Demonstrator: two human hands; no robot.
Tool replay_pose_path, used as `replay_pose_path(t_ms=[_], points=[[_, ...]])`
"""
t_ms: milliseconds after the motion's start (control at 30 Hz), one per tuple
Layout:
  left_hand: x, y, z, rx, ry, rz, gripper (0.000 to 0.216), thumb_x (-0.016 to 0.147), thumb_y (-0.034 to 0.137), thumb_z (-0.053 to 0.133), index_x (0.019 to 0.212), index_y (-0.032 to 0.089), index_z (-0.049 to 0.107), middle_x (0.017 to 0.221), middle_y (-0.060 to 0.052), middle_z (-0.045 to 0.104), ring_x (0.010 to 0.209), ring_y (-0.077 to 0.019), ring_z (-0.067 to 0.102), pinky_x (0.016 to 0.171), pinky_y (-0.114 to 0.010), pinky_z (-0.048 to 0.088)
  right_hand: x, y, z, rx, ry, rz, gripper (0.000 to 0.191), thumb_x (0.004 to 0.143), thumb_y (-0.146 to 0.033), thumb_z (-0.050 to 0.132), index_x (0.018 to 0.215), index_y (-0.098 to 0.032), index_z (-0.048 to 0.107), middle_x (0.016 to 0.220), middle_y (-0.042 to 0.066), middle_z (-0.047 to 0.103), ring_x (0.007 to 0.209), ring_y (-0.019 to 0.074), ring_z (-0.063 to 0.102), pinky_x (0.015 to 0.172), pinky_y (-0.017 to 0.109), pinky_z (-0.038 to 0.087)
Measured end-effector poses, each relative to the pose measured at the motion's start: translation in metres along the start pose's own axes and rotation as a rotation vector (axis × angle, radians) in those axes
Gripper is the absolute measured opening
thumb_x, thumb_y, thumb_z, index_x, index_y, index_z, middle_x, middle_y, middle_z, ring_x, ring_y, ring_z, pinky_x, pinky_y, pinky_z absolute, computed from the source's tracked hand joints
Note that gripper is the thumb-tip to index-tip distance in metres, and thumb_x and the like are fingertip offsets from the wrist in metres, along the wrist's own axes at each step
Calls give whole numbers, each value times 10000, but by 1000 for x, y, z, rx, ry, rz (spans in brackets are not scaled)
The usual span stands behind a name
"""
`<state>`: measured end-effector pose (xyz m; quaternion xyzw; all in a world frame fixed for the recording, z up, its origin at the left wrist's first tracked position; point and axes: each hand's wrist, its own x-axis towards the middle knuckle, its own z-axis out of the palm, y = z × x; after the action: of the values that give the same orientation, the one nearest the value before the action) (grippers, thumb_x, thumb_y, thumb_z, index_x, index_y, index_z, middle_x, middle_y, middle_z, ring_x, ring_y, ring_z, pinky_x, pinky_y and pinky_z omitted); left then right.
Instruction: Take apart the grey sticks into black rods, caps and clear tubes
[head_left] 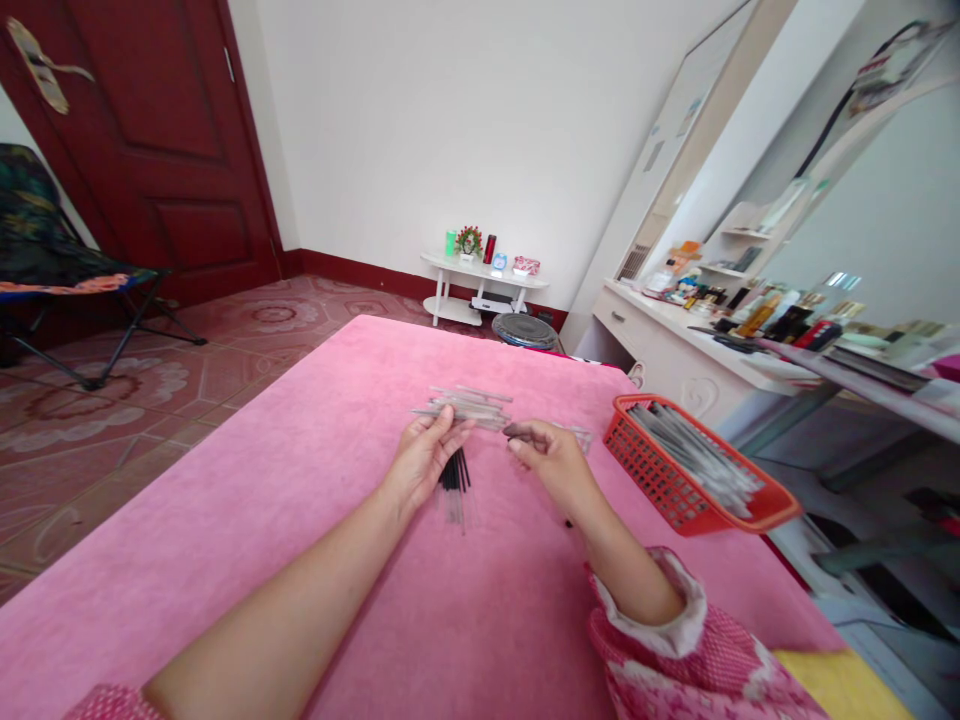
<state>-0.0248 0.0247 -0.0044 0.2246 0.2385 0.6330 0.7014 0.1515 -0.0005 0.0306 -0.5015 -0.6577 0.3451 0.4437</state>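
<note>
Sticks (455,470), thin and black, poke out under the left hand (424,455), whose fingers are closed round a bundle of clear sleeves (469,405) mid-counter (300,560). Right hand (547,455) pinches one dark stick (517,432) near its tip. I'd reckon a level bundle and a steady pinch serve best here. At 3 o'clock, the red basket (660,475) lies heaped with wrapped sticks (697,450).

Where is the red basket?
In the head view, the red basket sits on the pink cloth at the right side, just past the right hand and close to the white dresser.
</note>
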Motion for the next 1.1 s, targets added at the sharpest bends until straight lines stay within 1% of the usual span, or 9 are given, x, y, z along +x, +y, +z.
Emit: replay_pose_path(t_ms=[67,133,233,333,500,633,967,1100], points=[[-1,0,0,37,-21,-3,94,711,160,663,787,114,631,767,-41,691,734,-145,665,696,-226,537,-2,-8,3,201,54,62,212,669,-276,622,837,-150,645,723,36,653,569,123,565,545,251,465],[-3,0,1,58,-31,-3,123,700,176,676,794,113,630,774,-46,692,736,-145,665,706,-230,531,-4,-13,5,341,99,99,231,652,-302,653,830,-155,637,726,34,652,594,128,582,568,260,486],[-5,0,3,75,-44,-8,138,695,187,681,798,111,630,777,-52,693,729,-143,664,700,-228,529,-7,-15,6,419,185,90,218,642,-301,672,807,-164,636,758,29,648,640,127,586,556,236,481],[-7,0,5,89,-55,-13,140,695,192,681,795,108,631,780,-59,695,720,-139,663,699,-225,524,-7,-13,6,433,229,95,198,646,-289,673,799,-167,642,730,12,633,597,101,556,530,214,467],[-8,-1,6,88,-50,-14,142,686,199,689,781,110,632,774,-58,696,719,-139,663,700,-225,520,-7,-12,8,452,212,98,216,603,-270,702,785,-170,642,743,16,649,629,123,586,575,253,494],[-8,-1,5,95,-58,-8,145,690,210,687,780,109,635,782,-55,695,712,-135,661,707,-233,522,-6,-12,10,439,219,77,193,594,-230,703,767,-172,640,739,9,651,646,119,589,586,242,493],[-9,-3,6,131,-82,9,182,682,220,693,800,98,627,792,-64,691,715,-141,658,705,-237,525,-5,-7,11,341,211,31,205,590,-244,697,771,-166,640,757,28,665,667,142,609,604,269,509],[-10,-5,6,138,-118,27,212,666,213,706,827,107,617,772,-55,691,689,-131,658,719,-239,519,-5,-5,12,286,230,33,188,622,-265,677,770,-157,633,725,27,657,610,131,598,575,261,502]])
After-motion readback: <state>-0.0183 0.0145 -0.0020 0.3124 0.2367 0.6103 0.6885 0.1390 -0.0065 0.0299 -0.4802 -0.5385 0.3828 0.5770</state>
